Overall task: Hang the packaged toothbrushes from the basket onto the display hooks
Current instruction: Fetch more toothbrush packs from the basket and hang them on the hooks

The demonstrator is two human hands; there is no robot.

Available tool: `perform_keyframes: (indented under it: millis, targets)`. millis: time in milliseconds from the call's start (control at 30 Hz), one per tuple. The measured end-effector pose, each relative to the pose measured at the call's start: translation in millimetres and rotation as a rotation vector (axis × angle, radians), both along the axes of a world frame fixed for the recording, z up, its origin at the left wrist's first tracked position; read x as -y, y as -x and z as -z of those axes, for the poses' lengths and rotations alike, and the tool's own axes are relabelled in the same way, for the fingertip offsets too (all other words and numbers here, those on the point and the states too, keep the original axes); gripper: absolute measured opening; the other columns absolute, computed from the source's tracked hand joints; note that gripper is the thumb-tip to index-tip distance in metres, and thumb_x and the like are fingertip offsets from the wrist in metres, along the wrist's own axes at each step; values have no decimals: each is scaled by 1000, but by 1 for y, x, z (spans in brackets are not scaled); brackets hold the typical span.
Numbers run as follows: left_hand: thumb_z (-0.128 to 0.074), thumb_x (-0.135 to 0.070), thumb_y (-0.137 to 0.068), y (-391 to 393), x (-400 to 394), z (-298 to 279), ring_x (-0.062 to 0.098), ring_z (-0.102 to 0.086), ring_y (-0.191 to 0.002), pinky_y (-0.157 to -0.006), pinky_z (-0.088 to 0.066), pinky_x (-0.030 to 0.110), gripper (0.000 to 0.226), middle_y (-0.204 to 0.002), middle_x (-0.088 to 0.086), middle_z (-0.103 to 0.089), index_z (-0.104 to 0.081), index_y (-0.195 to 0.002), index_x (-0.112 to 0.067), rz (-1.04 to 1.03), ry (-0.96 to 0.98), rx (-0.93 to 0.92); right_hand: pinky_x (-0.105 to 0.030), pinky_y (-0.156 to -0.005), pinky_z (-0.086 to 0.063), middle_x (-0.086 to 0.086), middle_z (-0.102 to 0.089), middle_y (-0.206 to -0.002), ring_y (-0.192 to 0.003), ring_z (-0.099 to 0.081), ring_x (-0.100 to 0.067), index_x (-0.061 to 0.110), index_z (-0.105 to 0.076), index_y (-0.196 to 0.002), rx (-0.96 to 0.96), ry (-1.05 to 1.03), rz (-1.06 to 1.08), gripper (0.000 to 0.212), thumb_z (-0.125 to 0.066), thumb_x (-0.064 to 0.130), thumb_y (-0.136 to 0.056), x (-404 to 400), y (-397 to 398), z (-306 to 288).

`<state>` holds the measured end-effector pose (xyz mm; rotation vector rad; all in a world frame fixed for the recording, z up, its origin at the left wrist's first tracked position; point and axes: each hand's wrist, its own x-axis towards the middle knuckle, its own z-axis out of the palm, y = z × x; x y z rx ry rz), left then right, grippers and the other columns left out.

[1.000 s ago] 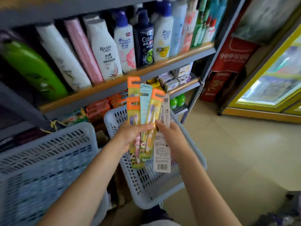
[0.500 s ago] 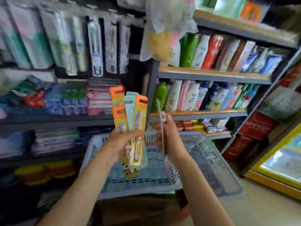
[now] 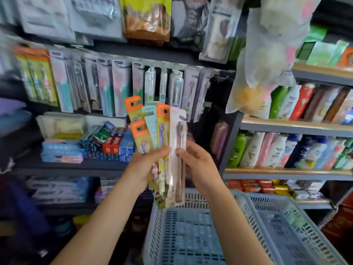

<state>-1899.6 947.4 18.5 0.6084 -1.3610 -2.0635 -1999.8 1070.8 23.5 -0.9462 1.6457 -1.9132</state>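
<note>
1. Head view: your left hand (image 3: 145, 167) grips fanned toothbrush packs (image 3: 150, 129); your right hand (image 3: 198, 165) pinches the pale pack (image 3: 177, 150) above the basket (image 3: 193, 196).
2. Separate one, then align its slot with a display hook (image 3: 219, 78).

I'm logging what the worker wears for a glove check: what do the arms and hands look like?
Both forearms are bare up to the frame's lower edge: no sleeves show. The left hand and right hand have no gloves, and no watch, ring or bracelet shows.

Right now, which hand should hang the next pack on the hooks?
Right hand: it holds one clear brown-toothbrush pack alone. The left hand grips the fanned orange and teal packs.
</note>
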Motion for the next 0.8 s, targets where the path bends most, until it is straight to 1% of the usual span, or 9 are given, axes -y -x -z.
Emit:
perform_keyframes:
  millis: [167,233,300,333,400,500,633,700,800]
  targets:
    - [-82,-10,-76,15,47,-10,8,-44,-40,-36,-30,16,24,-82,9,-73,-76,-98,-18,-25,89,35,-49,-95,-56,-10,-75,-112,-107,-70,-32,21,-73,-120,-67,86,-43,24,-60,14,-101,66,18,0]
    - [-83,-11,-74,17,72,-14,10,-52,-42,-39,-36,17,29,-88,9,-76,-76,-101,-18,-43,128,71,-32,-78,-58,0,-76,-96,-87,-72,-16,24,-74,-119,-83,84,-83,24,-61,16,-101,91,25,-1]
    - [-84,-10,-68,19,95,-15,16,-72,-61,-52,-52,24,41,-93,7,-79,-74,-107,-15,-60,138,63,-17,-58,-43,0,-59,-74,-60,-53,-5,32,-76,-112,-84,49,-115,20,-64,24,-99,115,29,1]
    - [-83,-8,-67,20,105,-15,18,-75,-71,-57,-56,26,43,-93,6,-79,-73,-109,-13,-78,123,47,-17,-55,-39,-3,-53,-71,-57,-47,-5,34,-77,-106,-75,21,-117,15,-65,28,-98,126,31,3]
    - [-79,1,-74,21,124,-13,17,-76,-72,-53,-56,25,34,-90,5,-79,-73,-104,-13,-142,90,12,-21,-59,-40,-9,-55,-70,-60,-51,-10,29,-76,-96,-62,-16,-128,7,-70,34,-94,145,31,7]
    - [-77,3,-79,18,154,-11,22,-77,-79,-58,-60,31,31,-95,7,-79,-73,-105,-13,-199,46,-41,-35,-71,-46,-32,-62,-93,-77,-59,-25,14,-72,-99,-36,-75,-204,22,-76,33,-89,171,27,13]
    - [-82,-12,-69,4,195,-9,22,-76,-87,-69,-58,34,41,-100,5,-79,-73,-109,-15,-172,60,-77,-30,-50,-39,-17,-54,-73,-58,-48,-27,1,-62,-103,-18,-71,-166,25,-65,26,-98,206,20,13]
    - [-84,-19,-62,-8,217,-7,21,-76,-89,-76,-58,37,53,-103,5,-78,-72,-113,-14,-187,44,-83,-28,-47,-38,-12,-54,-65,-50,-47,-24,10,-66,-103,-31,-46,-112,19,-64,28,-99,225,13,9]
    - [-86,-21,-62,-30,259,-9,18,-76,-88,-78,-58,36,51,-102,1,-79,-73,-111,-17,-259,-1,-80,-24,-42,-35,-14,-61,-69,-49,-49,-24,24,-73,-104,-76,-56,-52,10,-65,29,-98,257,-3,-2]
